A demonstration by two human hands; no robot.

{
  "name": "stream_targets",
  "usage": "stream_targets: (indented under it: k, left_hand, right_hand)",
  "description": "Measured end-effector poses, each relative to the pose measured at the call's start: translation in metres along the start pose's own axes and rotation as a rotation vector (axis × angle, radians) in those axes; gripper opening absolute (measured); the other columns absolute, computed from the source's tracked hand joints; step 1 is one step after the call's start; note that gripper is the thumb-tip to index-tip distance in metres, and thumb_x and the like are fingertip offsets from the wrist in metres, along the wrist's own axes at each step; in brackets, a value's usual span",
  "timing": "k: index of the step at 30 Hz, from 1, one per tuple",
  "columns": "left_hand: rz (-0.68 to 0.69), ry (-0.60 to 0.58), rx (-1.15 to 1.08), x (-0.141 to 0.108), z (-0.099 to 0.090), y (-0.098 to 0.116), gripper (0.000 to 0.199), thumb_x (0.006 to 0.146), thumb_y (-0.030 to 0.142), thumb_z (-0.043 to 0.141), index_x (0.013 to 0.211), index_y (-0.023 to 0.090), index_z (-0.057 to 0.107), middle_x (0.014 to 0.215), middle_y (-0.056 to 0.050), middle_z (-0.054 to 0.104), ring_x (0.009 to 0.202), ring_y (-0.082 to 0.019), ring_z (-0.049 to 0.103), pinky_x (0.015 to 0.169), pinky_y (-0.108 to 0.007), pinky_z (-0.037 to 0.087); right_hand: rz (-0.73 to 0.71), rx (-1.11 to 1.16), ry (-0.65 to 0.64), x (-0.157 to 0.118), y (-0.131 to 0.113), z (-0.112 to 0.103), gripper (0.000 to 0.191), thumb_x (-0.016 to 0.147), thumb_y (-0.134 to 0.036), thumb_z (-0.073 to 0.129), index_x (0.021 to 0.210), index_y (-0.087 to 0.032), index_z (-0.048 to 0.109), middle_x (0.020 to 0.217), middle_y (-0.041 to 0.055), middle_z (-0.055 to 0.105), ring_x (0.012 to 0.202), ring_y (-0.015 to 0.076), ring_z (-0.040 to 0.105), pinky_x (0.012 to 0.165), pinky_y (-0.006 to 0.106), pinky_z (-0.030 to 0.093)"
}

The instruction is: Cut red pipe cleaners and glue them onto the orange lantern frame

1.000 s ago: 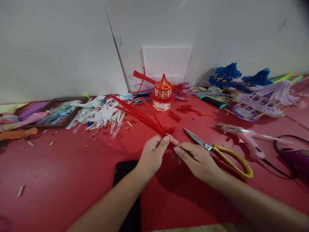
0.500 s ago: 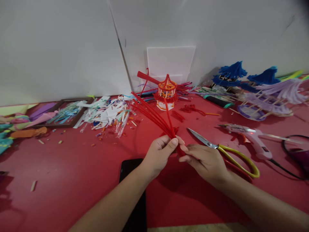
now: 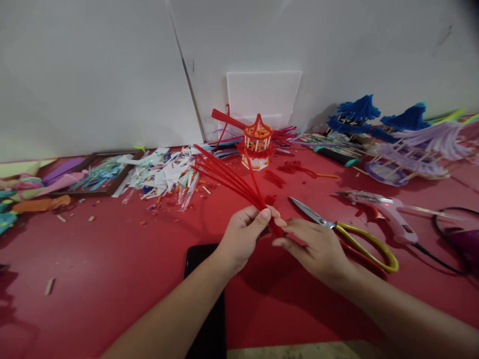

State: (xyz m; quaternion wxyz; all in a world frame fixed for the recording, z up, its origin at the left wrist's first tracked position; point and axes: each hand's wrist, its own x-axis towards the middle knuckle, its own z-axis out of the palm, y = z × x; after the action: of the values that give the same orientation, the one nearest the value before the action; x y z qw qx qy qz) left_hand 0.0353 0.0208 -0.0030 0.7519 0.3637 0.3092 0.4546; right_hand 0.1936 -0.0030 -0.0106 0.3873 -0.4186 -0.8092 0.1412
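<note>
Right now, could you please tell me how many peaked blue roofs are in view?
2: the left blue roof stands at the back right; the right blue roof is beside it, behind the lilac model. Others may be hidden.

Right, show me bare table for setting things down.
Widest: red tabletop between left forearm and white scraps, dotted with small bits. Also between black phone and right forearm. Crowded: the back, with red-trimmed model and blue models; the right, with scissors and glue gun.
</note>
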Motion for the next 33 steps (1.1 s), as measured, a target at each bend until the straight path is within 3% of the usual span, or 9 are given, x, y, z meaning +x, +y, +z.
stream_targets:
  k: [5, 10, 12, 15, 18, 21, 25, 33]
  left_hand:
    - [0.027, 0.024, 0.038, 0.002, 0.0, -0.002, 0.024, 0.076, 0.04, 0.07, 0.079, 0.016, 0.066, 0.072, -0.002, 0.069, 0.07, -0.013, 0.062, 0.063, -0.022, 0.046]
    - [0.259, 0.388, 0.041, 0.014, -0.013, 0.003, 0.014, 0.078, 0.031, 0.069, 0.077, 0.017, 0.067, 0.073, 0.002, 0.067, 0.07, -0.008, 0.059, 0.067, -0.019, 0.044]
    - [0.284, 0.451, 0.024, 0.02, -0.02, 0.007, 0.012, 0.082, 0.03, 0.064, 0.079, 0.019, 0.067, 0.078, 0.002, 0.069, 0.074, -0.008, 0.06, 0.07, -0.019, 0.043]
    - [0.254, 0.426, 0.018, 0.025, -0.027, 0.01, 0.014, 0.084, 0.03, 0.062, 0.08, 0.018, 0.068, 0.09, -0.002, 0.073, 0.078, -0.009, 0.062, 0.073, -0.022, 0.044]
    - [0.207, 0.382, 0.03, 0.026, -0.027, 0.009, 0.015, 0.082, 0.03, 0.064, 0.078, 0.016, 0.069, 0.1, -0.006, 0.073, 0.085, -0.013, 0.064, 0.081, -0.027, 0.045]
    - [0.167, 0.371, 0.026, 0.025, -0.026, 0.006, 0.015, 0.082, 0.028, 0.064, 0.077, 0.016, 0.071, 0.107, -0.008, 0.072, 0.097, -0.016, 0.064, 0.091, -0.03, 0.042]
    - [0.091, 0.369, -0.003, 0.023, -0.024, 0.006, 0.014, 0.084, 0.024, 0.062, 0.083, 0.016, 0.073, 0.105, -0.009, 0.072, 0.096, -0.017, 0.066, 0.096, -0.034, 0.042]
    - [0.044, 0.364, -0.046, 0.023, -0.02, 0.007, 0.016, 0.087, 0.02, 0.058, 0.081, 0.016, 0.073, 0.098, -0.008, 0.074, 0.088, -0.015, 0.067, 0.094, -0.033, 0.045]
  right_hand:
    - [-0.048, -0.048, 0.073, 0.002, 0.002, 0.003, 0.019, 0.093, -0.033, 0.05, 0.084, -0.019, 0.061, 0.074, 0.0036, 0.067, 0.066, 0.0153, 0.062, 0.062, 0.026, 0.049]
    - [0.022, -0.169, 0.031, 0.005, 0.011, 0.008, 0.01, 0.089, -0.022, 0.053, 0.093, -0.017, 0.061, 0.082, 0.0059, 0.067, 0.078, 0.0197, 0.06, 0.074, 0.035, 0.05]
    - [0.049, -0.256, -0.033, 0.006, 0.016, 0.01, 0.014, 0.089, -0.018, 0.051, 0.099, -0.016, 0.061, 0.089, 0.0078, 0.068, 0.085, 0.0221, 0.06, 0.083, 0.041, 0.05]
    - [0.031, -0.393, -0.181, 0.011, 0.022, 0.01, 0.024, 0.089, -0.012, 0.047, 0.107, -0.014, 0.061, 0.102, 0.0103, 0.066, 0.094, 0.0242, 0.06, 0.093, 0.046, 0.047]
    - [-0.024, -0.474, -0.332, 0.021, 0.027, 0.007, 0.035, 0.087, -0.005, 0.043, 0.116, -0.015, 0.059, 0.111, 0.0112, 0.063, 0.103, 0.0247, 0.059, 0.094, 0.044, 0.048]
    - [-0.11, -0.466, -0.398, 0.03, 0.034, 0.007, 0.045, 0.084, -0.002, 0.044, 0.124, -0.018, 0.055, 0.123, 0.0104, 0.059, 0.114, 0.0248, 0.055, 0.095, 0.043, 0.048]
    - [-0.133, -0.432, -0.367, 0.036, 0.044, 0.015, 0.041, 0.085, -0.005, 0.045, 0.122, -0.018, 0.057, 0.12, 0.0101, 0.061, 0.111, 0.0237, 0.057, 0.093, 0.041, 0.05]
    - [-0.118, -0.403, -0.241, 0.036, 0.041, 0.022, 0.024, 0.084, -0.006, 0.046, 0.092, -0.016, 0.066, 0.098, 0.0103, 0.068, 0.087, 0.0198, 0.065, 0.081, 0.034, 0.055]
